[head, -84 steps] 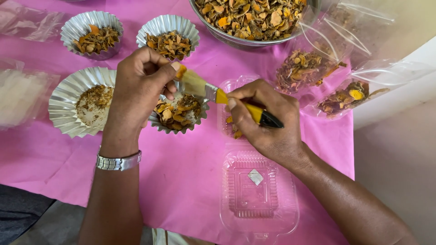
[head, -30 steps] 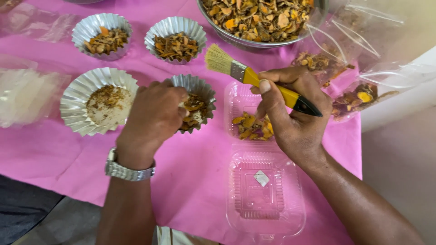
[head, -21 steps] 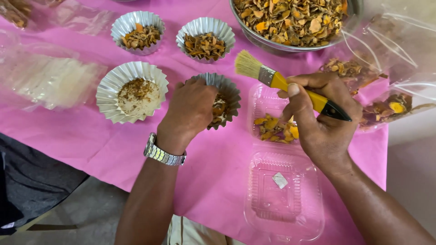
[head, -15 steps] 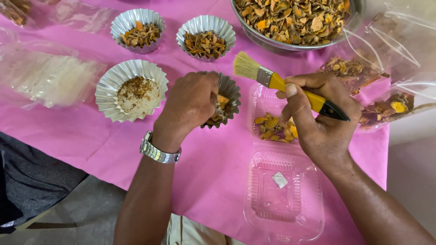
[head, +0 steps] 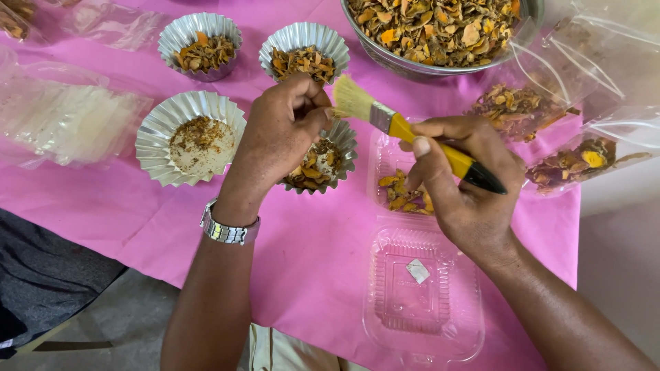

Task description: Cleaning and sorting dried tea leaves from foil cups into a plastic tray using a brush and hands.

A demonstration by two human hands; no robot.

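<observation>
My left hand (head: pixel 282 134) hovers over a fluted foil cup (head: pixel 342 141) of dried orange-brown pieces, fingers pinched on a small piece that is mostly hidden. My right hand (head: pixel 467 185) grips a paintbrush (head: pixel 412 134) with a yellow and black handle; its pale bristles touch the fingertips of my left hand. Under the right hand lies an open clear plastic clamshell box (head: pixel 419 295) with a few orange pieces (head: pixel 402 194) in its far half.
Three more foil cups stand on the pink cloth (head: pixel 137 213): two with dried pieces (head: pixel 201 45) (head: pixel 304 51), one with powdery crumbs (head: pixel 189 130). A metal bowl (head: pixel 440 34) heaped with dried pieces sits at the back. Clear plastic bags lie at right (head: pixel 584 137) and left (head: pixel 62 117).
My left hand has lifted from the foil cup with a pinched piece, and the brush tip has come over to meet its fingertips. The view has shifted slightly.
</observation>
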